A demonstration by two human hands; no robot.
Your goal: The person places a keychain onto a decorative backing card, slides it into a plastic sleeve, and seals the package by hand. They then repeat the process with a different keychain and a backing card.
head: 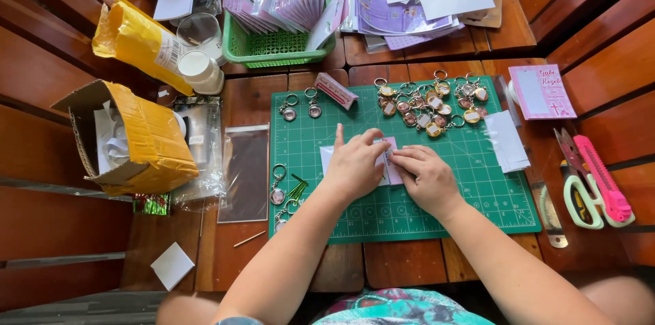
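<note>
While pressing down at the centre of the green cutting mat (pixel 477 181), both hands meeting over a small pale pink card (pixel 390 173).

At far left: an open cardboard box wrapped in yellow tape (pixel 140 137) with white paper inside, a yellow padded envelope (pixel 133 38) above it, a small white square of paper (pixel 172 265) below. Just beside the mat's left edge, a clear plastic sleeve (pixel 245 171). Along the mat's left side, two loose keyrings (pixel 300 108) above, a few more with thin green strips (pixel 286 195) below. Behind, a green basket (pixel 273 45) full of packaged cards.

Left hand (pixel 353 164): flat on the card, index finger stretched forward, the other fingers curled over the card's top edge; pressing rather than pinching. Right hand (pixel 426 176): fingertips drawn together at the card's right edge, touching the left hand; whether pinching the card or just holding it down, cannot tell.

Above the hands, a heap of keyrings with round pictures (pixel 430 103). Further right, a stack of white slips (pixel 508 140), a pink printed card (pixel 542 91), then scissors (pixel 576 181) and a pink utility knife (pixel 604 178) side by side on the wooden table (pixel 409 267).
</note>
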